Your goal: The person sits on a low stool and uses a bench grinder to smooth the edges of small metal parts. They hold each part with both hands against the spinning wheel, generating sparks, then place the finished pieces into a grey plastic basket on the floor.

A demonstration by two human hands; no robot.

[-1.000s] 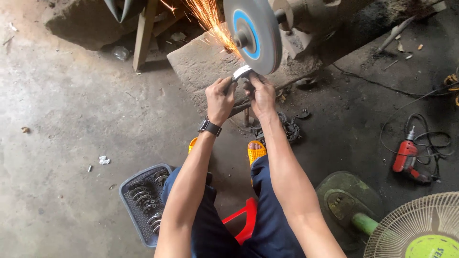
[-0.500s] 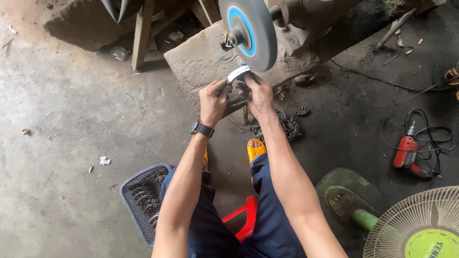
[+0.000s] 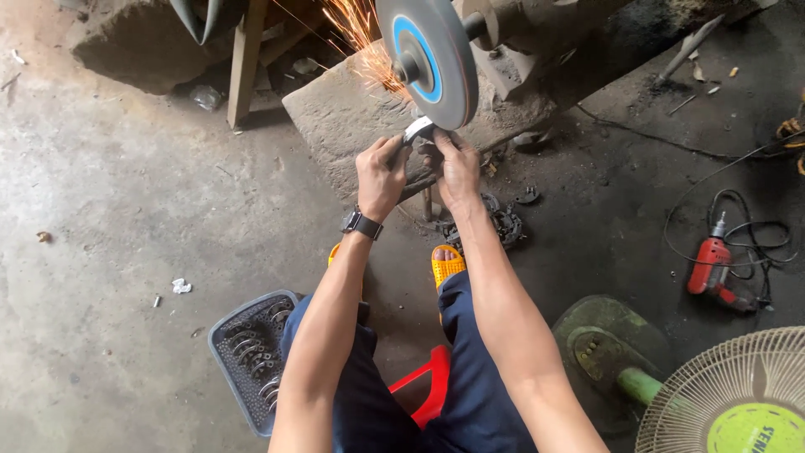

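A person sits on a red stool (image 3: 423,387) with both arms stretched out toward a big grey grinding wheel (image 3: 429,59). All the places here are told from that wheel.

Closest to the person, well below the wheel and off to the left, a grey basket (image 3: 243,356) sits on the floor with curved metal parts inside it. Well below the wheel and to the right stands a green fan (image 3: 729,398). Two orange sandals (image 3: 446,265) show on the floor, below the wheel.

Higher up, the left hand (image 3: 381,172) has a black watch (image 3: 361,224) on its wrist. The right hand (image 3: 457,168) is just beside it. Both hands are closed tight around one small curved metal piece (image 3: 418,130). The piece is pressed up against the bottom edge of the wheel. Sparks (image 3: 360,38) fly up to the left of the wheel.

A pile of dark metal parts (image 3: 495,222) lies on the floor below the wheel, just right of the right hand. A red drill (image 3: 713,264) with a black cord lies far to the right of the wheel.

The wheel has a blue ring on its face and sits over a rough stone block (image 3: 335,117).
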